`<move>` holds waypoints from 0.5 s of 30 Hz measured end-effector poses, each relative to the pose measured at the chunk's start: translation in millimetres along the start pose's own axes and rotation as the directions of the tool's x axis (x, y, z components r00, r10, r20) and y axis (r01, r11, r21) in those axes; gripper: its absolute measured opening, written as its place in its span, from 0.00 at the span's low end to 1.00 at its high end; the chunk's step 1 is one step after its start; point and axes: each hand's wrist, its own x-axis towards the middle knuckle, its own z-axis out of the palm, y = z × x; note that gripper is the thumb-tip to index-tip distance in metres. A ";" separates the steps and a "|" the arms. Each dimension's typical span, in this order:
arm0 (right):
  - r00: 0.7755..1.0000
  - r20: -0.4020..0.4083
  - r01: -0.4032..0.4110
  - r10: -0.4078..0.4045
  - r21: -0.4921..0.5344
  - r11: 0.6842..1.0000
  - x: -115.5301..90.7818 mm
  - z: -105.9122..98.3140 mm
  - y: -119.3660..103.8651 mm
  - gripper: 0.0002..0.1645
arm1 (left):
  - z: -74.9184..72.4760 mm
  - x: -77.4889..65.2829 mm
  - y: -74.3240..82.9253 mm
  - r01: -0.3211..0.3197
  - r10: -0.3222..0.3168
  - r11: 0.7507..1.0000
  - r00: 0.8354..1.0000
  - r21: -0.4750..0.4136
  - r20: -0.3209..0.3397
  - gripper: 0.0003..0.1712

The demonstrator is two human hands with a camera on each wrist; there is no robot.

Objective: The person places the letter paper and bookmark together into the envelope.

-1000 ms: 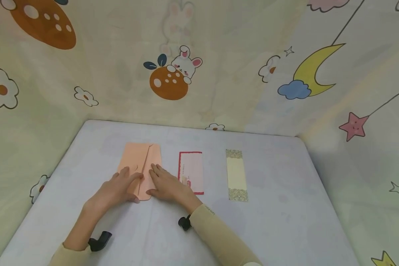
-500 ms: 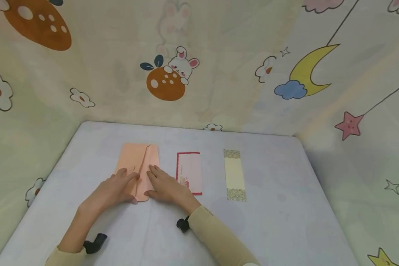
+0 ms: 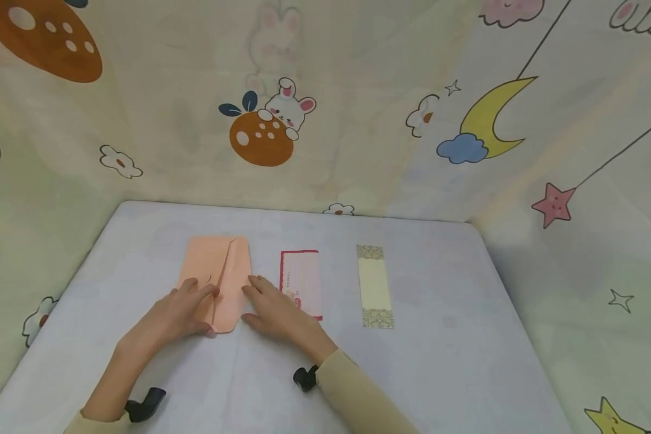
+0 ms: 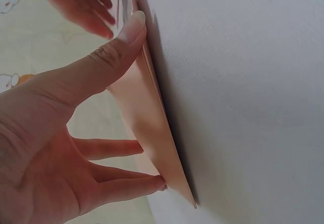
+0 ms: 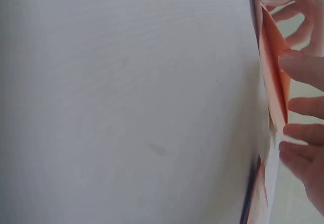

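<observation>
A peach paper envelope [image 3: 233,283] lies on the table at left of centre, its flap seam running lengthwise. My left hand [image 3: 179,310] rests on its left part, fingers spread over the paper and thumb at the near edge. In the left wrist view that thumb [image 4: 121,44] touches the envelope's edge while two fingertips meet the paper further along. My right hand [image 3: 276,310] is at the envelope's right edge, fingers extended. The right wrist view shows a gap with deeper orange inside the envelope [image 5: 276,77], beside the right fingertips [image 5: 293,107].
Just right of the envelope lies a pink card with a red border [image 3: 306,280], partly covered by the right hand. Further right is a cream strip with glittery patterned ends [image 3: 374,283]. The white table [image 3: 445,374] meets a cartoon-printed fabric backdrop [image 3: 358,150] behind.
My right hand has slid from on top of the envelope to its right edge. The left hand stays on the paper. The whole head view has shifted slightly.
</observation>
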 end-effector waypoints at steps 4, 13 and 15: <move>0.996 -0.028 -0.079 0.079 -0.011 0.997 -12.6 -7.8 6.4 0.37 | 0.2 0.5 1.6 0.011 -0.011 1.000 1.000 0.005 -0.003 0.40; 0.942 -0.092 -0.319 0.323 0.052 0.946 -35.9 -19.4 23.2 0.40 | 0.6 1.7 0.7 0.015 -0.015 1.000 1.000 0.009 0.011 0.41; 0.907 -0.099 -0.399 0.410 0.111 0.910 -38.3 -22.3 27.3 0.40 | 0.7 2.1 1.0 0.014 -0.014 1.000 1.000 0.014 0.010 0.41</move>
